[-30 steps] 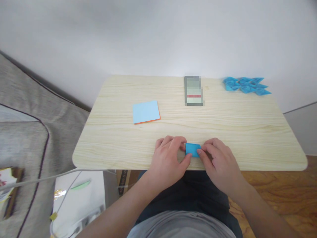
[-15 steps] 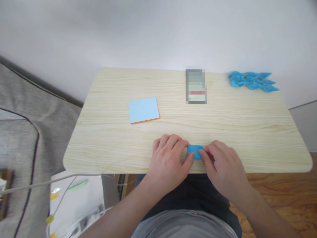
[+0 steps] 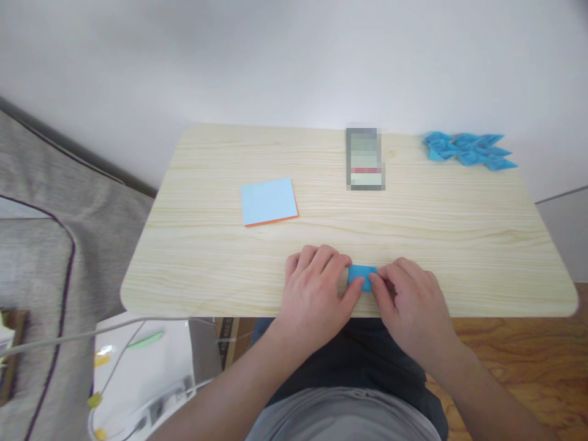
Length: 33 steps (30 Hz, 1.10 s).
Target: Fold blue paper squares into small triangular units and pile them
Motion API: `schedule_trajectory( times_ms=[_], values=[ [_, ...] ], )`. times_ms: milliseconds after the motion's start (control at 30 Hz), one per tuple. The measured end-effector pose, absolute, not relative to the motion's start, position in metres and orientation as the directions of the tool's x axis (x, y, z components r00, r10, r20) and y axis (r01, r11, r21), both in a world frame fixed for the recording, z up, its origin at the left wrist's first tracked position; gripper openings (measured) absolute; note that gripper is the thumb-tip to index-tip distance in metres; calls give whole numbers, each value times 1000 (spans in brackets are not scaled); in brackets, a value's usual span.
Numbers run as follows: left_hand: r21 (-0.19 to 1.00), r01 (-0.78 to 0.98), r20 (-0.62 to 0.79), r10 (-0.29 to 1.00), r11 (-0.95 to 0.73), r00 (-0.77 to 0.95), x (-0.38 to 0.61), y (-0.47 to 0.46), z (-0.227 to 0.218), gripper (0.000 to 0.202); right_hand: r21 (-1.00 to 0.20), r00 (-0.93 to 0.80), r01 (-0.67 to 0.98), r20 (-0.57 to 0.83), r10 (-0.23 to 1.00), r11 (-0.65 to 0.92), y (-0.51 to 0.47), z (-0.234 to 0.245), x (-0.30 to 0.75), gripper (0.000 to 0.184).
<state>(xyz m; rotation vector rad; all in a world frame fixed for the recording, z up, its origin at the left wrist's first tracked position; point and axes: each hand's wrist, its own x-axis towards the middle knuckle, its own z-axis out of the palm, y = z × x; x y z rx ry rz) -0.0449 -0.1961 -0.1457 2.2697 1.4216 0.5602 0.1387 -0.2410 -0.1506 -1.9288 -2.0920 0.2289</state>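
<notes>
A small folded piece of blue paper (image 3: 361,273) lies near the table's front edge, between my two hands. My left hand (image 3: 316,288) pinches it from the left, with the thumb on its lower edge and the index finger at its upper left corner. My right hand (image 3: 411,300) grips its right end between thumb and index finger. The other fingers of both hands curl down toward the tabletop. Part of the paper is hidden under the thumbs and fingertips.
On the pale wooden table (image 3: 202,257) lies a stack of paper sheets (image 3: 269,202), light blue on top with an orange edge. Behind my hands is a pixelated phone-like object (image 3: 365,159). Several folded blue paper pieces (image 3: 468,150) sit at the back right. A cable (image 3: 114,324) runs at the lower left.
My left thumb has slid slightly right along the paper's lower edge. Both hands keep their hold, and the view has shifted a little.
</notes>
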Motion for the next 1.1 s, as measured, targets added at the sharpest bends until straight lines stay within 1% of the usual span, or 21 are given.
schedule_trajectory(
  times_ms=[100, 333, 467, 567, 633, 767, 933, 1100],
  values=[
    [523, 750, 125, 907, -405, 402, -44, -197, -145, 21, -297, -61, 951, 106, 993, 90, -241, -150, 138, 25],
    [498, 760, 108, 900, -417, 423, -45, -197, -144, 22, -292, -41, 955, 61, 997, 57, -239, -148, 136, 26],
    [501, 754, 121, 897, -425, 425, -46, -198, -147, 20, -317, -19, 947, 89, 996, 46, -240, -152, 138, 24],
    [501, 753, 132, 898, -427, 421, -46, -198, -148, 20, -367, 70, 930, 131, 989, -17, -244, -157, 140, 20],
    [498, 753, 136, 896, -430, 422, -46, -199, -148, 20, -389, 97, 921, 156, 983, -29, -247, -160, 141, 22],
    [485, 761, 143, 897, -431, 418, -46, -199, -148, 21, -381, 52, 925, 166, 985, 15, -253, -162, 141, 15],
    [476, 758, 152, 891, -446, 429, -47, -201, -148, 22, -363, 40, 932, 179, 983, 29, -258, -164, 142, 25],
    [470, 753, 152, 883, -460, 445, -51, -202, -147, 24, -404, -12, 913, 137, 990, 67, -258, -164, 151, 26]
  ],
)
